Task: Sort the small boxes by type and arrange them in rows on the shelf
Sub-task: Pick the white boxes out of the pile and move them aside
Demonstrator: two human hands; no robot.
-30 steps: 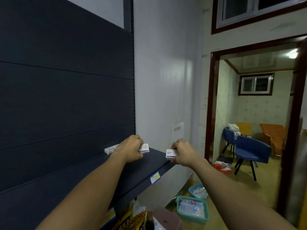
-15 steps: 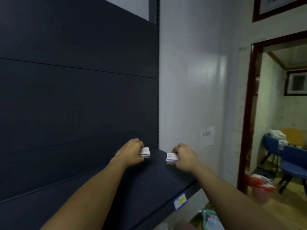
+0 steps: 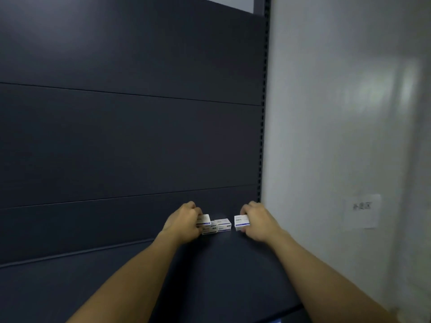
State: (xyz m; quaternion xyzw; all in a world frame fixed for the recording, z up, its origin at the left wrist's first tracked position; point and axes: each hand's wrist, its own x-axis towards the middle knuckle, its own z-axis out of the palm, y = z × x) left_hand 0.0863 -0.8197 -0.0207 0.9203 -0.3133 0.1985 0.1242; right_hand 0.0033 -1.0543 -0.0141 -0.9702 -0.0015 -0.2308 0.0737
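While both arms reach over the dark navy metal shelf [image 3: 233, 264], the left hand [image 3: 184, 221] curls its fingers round a small white box with blue print [image 3: 204, 219], held above two matching white boxes [image 3: 218, 226] resting on the shelf near its back panel. Just right of those, the right hand [image 3: 257, 220] pinches another small white blue-striped box [image 3: 241, 222]. A white paper notice [image 3: 363, 209] hangs on the pale wall beyond the shelf's right end.

The dark shelf [image 3: 221, 276] lies open in front of the small boxes [image 3: 217, 226]; the back panel [image 3: 140, 148] closes off behind, the white wall [image 3: 326, 136] at right.
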